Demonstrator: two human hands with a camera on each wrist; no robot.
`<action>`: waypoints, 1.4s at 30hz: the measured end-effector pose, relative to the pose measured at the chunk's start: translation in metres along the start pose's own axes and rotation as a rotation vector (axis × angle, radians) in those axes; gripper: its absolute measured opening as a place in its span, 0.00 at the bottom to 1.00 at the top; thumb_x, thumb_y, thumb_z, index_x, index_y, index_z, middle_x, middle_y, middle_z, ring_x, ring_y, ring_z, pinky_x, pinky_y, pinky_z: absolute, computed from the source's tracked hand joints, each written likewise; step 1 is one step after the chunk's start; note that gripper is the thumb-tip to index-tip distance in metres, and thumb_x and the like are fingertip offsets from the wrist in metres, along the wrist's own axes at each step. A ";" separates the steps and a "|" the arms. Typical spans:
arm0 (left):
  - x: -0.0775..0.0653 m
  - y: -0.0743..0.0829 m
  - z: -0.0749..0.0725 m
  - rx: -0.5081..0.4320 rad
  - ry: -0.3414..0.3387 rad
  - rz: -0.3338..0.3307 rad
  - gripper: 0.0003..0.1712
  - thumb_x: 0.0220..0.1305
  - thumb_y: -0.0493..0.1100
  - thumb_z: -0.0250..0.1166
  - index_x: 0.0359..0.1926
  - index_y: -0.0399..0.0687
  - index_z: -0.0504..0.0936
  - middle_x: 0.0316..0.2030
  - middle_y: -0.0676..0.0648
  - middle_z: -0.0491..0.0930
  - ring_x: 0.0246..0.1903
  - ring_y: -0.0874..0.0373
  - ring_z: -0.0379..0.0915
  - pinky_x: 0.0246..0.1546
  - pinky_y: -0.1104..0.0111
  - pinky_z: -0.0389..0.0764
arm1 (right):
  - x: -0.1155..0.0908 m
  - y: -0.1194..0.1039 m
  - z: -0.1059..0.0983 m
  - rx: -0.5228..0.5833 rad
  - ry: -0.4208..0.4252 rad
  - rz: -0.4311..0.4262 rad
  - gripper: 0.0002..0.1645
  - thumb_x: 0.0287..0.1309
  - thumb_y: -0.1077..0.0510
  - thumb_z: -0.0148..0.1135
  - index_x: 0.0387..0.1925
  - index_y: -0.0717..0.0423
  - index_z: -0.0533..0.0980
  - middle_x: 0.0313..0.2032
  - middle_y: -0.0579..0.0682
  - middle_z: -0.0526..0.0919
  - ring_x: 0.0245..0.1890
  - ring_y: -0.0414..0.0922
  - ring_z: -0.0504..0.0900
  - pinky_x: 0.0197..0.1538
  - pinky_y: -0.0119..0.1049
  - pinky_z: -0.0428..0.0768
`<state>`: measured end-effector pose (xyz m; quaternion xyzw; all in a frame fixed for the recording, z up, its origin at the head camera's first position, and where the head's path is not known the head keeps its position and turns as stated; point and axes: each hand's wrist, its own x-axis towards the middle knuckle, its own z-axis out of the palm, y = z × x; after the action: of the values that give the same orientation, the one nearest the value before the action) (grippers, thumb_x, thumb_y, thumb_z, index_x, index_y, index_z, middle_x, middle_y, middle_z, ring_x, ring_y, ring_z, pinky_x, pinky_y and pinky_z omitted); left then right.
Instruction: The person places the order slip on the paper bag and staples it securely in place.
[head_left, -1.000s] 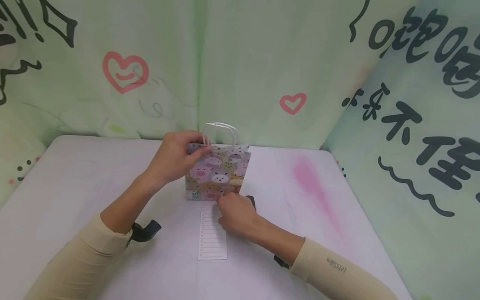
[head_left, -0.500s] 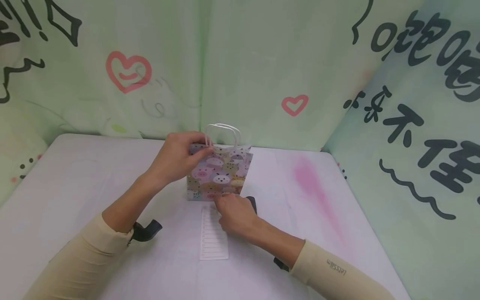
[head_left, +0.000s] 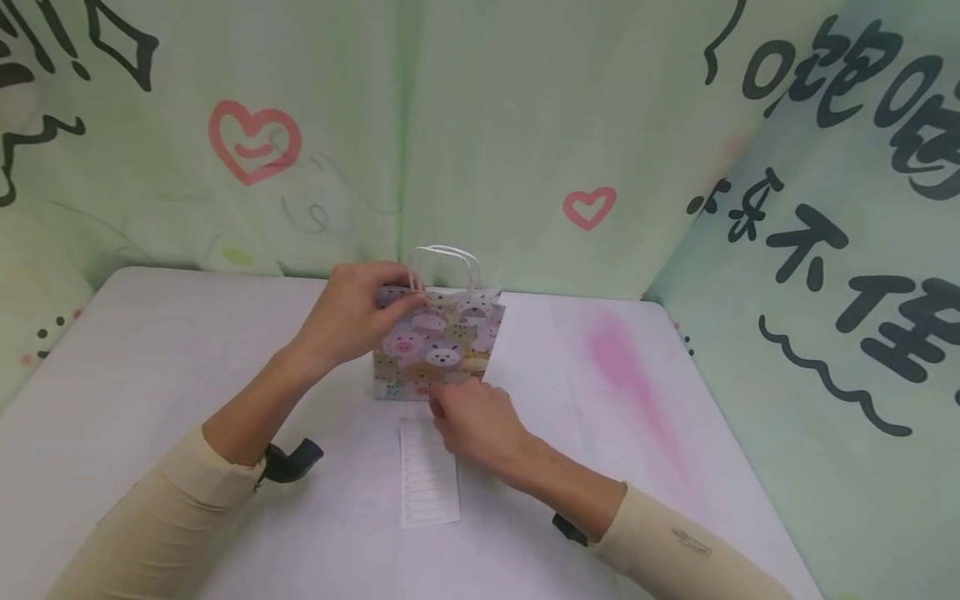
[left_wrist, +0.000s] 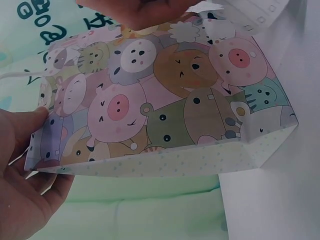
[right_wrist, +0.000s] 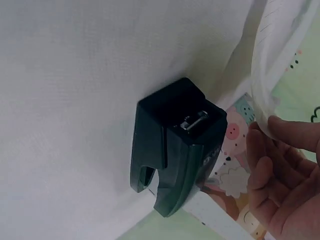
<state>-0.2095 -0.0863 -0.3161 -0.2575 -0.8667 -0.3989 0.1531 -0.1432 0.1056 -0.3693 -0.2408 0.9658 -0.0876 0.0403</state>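
A small paper gift bag (head_left: pixel 442 342) printed with cartoon animals stands upright near the back of the table, its white handles raised. My left hand (head_left: pixel 348 312) grips the bag's upper left edge, thumb on the front and fingers behind. At the lower front of the bag, my right hand (head_left: pixel 480 425) pinches the far end of a lined checklist slip (head_left: pixel 429 487) between thumb and fingers. The slip bends up to the fingertips in the right wrist view. Close by that hand is a black stapler-like tool (right_wrist: pixel 150 135) with a metal part in its end; the hand hides it in the head view.
A white table (head_left: pixel 187 375) with a pink smear on its right side carries everything. Pale green curtains (head_left: pixel 487 125) with drawn hearts and black lettering close off the back and right, right behind the bag.
The slip has shifted slightly toward the front, and my right hand has turned and moved a little to the right, covering the black tool. My left hand stays on the bag.
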 end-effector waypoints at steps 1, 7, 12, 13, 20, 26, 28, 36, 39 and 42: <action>0.000 0.000 0.000 0.000 0.000 0.001 0.05 0.60 0.47 0.68 0.34 0.52 0.82 0.31 0.55 0.83 0.34 0.63 0.80 0.36 0.65 0.81 | -0.001 0.000 -0.002 0.016 0.004 0.003 0.07 0.58 0.56 0.66 0.39 0.49 0.79 0.27 0.42 0.77 0.24 0.39 0.73 0.24 0.27 0.72; 0.000 -0.001 -0.001 -0.007 0.000 0.018 0.05 0.60 0.47 0.68 0.34 0.52 0.82 0.31 0.55 0.83 0.33 0.63 0.80 0.35 0.66 0.81 | -0.003 0.002 -0.013 0.084 0.101 -0.018 0.05 0.58 0.57 0.65 0.38 0.47 0.79 0.29 0.40 0.78 0.26 0.38 0.74 0.28 0.27 0.74; 0.001 -0.002 -0.001 -0.005 0.013 0.033 0.05 0.60 0.47 0.69 0.32 0.53 0.83 0.29 0.56 0.82 0.31 0.64 0.78 0.34 0.67 0.80 | -0.004 0.004 -0.022 0.107 0.212 -0.062 0.03 0.58 0.57 0.66 0.35 0.48 0.81 0.28 0.40 0.81 0.25 0.36 0.73 0.28 0.25 0.74; 0.001 -0.002 -0.002 -0.004 0.013 0.033 0.05 0.59 0.47 0.69 0.32 0.53 0.83 0.29 0.56 0.82 0.31 0.64 0.78 0.34 0.67 0.79 | -0.004 0.005 -0.024 0.116 0.231 -0.071 0.03 0.57 0.57 0.67 0.35 0.48 0.81 0.27 0.40 0.81 0.24 0.35 0.73 0.28 0.24 0.74; 0.001 -0.002 -0.003 -0.012 0.009 0.043 0.05 0.59 0.47 0.69 0.33 0.52 0.83 0.29 0.56 0.82 0.31 0.64 0.78 0.34 0.67 0.80 | -0.002 0.010 -0.037 0.160 0.356 -0.118 0.03 0.57 0.58 0.67 0.34 0.48 0.81 0.27 0.39 0.82 0.23 0.33 0.74 0.29 0.22 0.74; 0.001 -0.001 -0.003 -0.027 0.007 0.050 0.04 0.59 0.45 0.69 0.32 0.53 0.83 0.28 0.57 0.82 0.30 0.64 0.76 0.32 0.68 0.78 | 0.001 0.013 -0.044 0.174 0.393 -0.116 0.04 0.55 0.57 0.69 0.34 0.48 0.81 0.26 0.40 0.83 0.23 0.32 0.75 0.30 0.22 0.75; 0.002 -0.002 -0.003 -0.028 0.007 0.061 0.04 0.59 0.45 0.69 0.31 0.53 0.82 0.28 0.58 0.81 0.29 0.64 0.76 0.32 0.68 0.77 | 0.001 0.014 -0.045 0.178 0.403 -0.115 0.04 0.55 0.58 0.69 0.34 0.48 0.81 0.27 0.40 0.83 0.24 0.32 0.75 0.30 0.22 0.75; 0.003 -0.003 -0.003 -0.015 -0.004 0.062 0.04 0.59 0.46 0.69 0.31 0.54 0.82 0.28 0.59 0.81 0.29 0.63 0.74 0.32 0.68 0.76 | 0.004 0.018 -0.056 0.172 0.478 -0.141 0.05 0.55 0.58 0.69 0.35 0.50 0.82 0.28 0.42 0.84 0.25 0.33 0.76 0.30 0.23 0.76; 0.002 -0.002 -0.004 -0.016 -0.005 0.059 0.04 0.59 0.46 0.69 0.31 0.54 0.82 0.28 0.58 0.81 0.30 0.63 0.75 0.33 0.67 0.75 | 0.006 0.018 -0.062 0.163 0.504 -0.148 0.05 0.55 0.58 0.68 0.35 0.51 0.81 0.28 0.43 0.84 0.25 0.34 0.77 0.29 0.24 0.76; 0.001 -0.002 -0.004 -0.020 -0.009 0.058 0.04 0.60 0.46 0.68 0.30 0.54 0.81 0.28 0.58 0.81 0.29 0.63 0.74 0.30 0.67 0.75 | 0.007 0.019 -0.065 0.162 0.521 -0.152 0.05 0.56 0.58 0.68 0.35 0.51 0.82 0.28 0.43 0.84 0.25 0.34 0.77 0.27 0.25 0.75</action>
<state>-0.2116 -0.0905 -0.3143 -0.2856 -0.8555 -0.4019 0.1581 -0.1656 0.1289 -0.3089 -0.2776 0.9126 -0.2264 -0.1969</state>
